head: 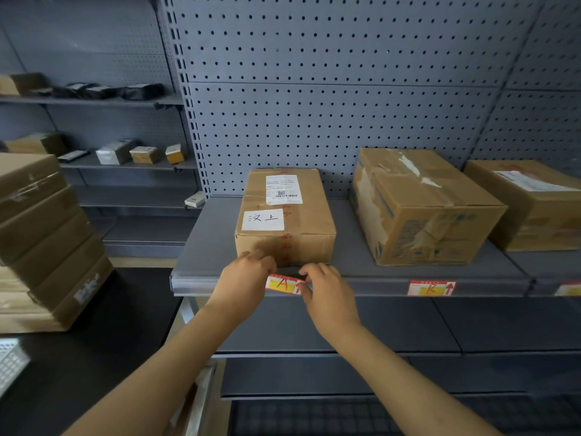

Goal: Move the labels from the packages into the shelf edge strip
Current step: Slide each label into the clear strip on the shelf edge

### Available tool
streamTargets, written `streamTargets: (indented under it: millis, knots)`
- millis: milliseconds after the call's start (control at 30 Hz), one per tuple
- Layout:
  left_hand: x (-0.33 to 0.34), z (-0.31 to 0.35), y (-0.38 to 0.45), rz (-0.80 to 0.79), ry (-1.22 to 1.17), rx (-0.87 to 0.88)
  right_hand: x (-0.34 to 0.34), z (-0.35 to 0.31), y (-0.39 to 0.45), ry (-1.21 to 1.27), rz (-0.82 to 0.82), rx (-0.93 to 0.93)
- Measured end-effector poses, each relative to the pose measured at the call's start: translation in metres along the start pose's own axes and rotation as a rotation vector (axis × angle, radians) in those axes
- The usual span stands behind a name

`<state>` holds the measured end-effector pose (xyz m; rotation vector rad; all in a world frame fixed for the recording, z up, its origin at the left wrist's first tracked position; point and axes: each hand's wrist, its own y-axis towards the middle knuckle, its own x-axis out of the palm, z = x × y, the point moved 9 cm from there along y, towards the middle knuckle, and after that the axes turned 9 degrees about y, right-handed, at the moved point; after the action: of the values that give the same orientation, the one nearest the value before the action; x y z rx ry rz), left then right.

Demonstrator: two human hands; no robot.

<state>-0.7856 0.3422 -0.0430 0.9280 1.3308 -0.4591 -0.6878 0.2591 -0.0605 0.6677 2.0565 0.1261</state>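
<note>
A red and yellow label marked A [282, 284] sits against the grey shelf edge strip [371, 287], slightly tilted. My left hand [243, 283] pinches its left end and my right hand [327, 292] pinches its right end. Directly behind stands a brown package [287, 234] with a white handwritten sticker [262, 219] and a printed shipping slip on top. Further right along the strip sits a second label marked B [431, 288], below a larger worn package [421, 209]. A third label [569, 289] shows at the right edge.
Another box [531, 206] stands at the far right of the shelf. A stack of cardboard boxes [44, 240] fills the left foreground. Back-left shelves [125, 165] hold several small parcels. Grey pegboard backs the shelf, with lower shelves beneath.
</note>
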Motion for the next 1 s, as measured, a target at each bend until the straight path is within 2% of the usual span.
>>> streamTargets:
  millis: [367,567,1000]
  knots:
    - [0.02,-0.001,-0.006,-0.063,-0.113,-0.033,0.005,0.001,0.007,-0.106,-0.072,-0.097]
    - [0.018,0.002,-0.005,-0.054,-0.121,0.007,0.006,0.001,0.006,-0.122,-0.051,-0.113]
    - [0.014,0.0,-0.007,-0.014,-0.132,-0.034,0.002,0.003,0.004,-0.026,0.02,-0.116]
